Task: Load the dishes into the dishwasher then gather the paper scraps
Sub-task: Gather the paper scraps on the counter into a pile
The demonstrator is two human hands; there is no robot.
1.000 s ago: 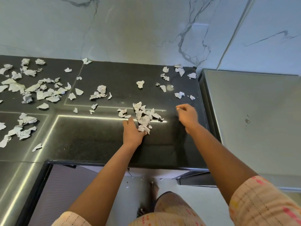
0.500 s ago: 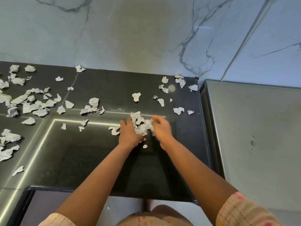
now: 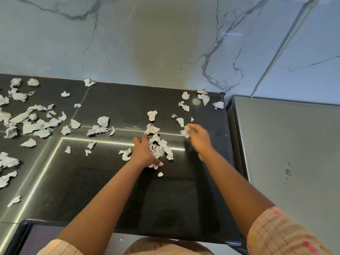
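A small heap of crumpled white paper scraps [image 3: 159, 144] lies in the middle of the black countertop [image 3: 103, 181]. My left hand [image 3: 144, 153] rests against the heap's left side, fingers spread and thumb under its near edge. My right hand [image 3: 197, 138] hovers to the right of the heap, blurred, pinching a small paper scrap [image 3: 184, 132] at its fingertips. More loose scraps [image 3: 203, 98] lie near the counter's back right corner, and many others [image 3: 35, 122] are scattered over the left part.
A marbled pale wall [image 3: 165, 43] rises behind the counter. A grey appliance top [image 3: 287, 144] adjoins the counter's right edge. A dark panel [image 3: 33, 242] shows below the front edge at the lower left.
My right hand left the heap and moved right and back, and it now pinches a scrap. My left hand stays against the heap. The view shifted slightly.
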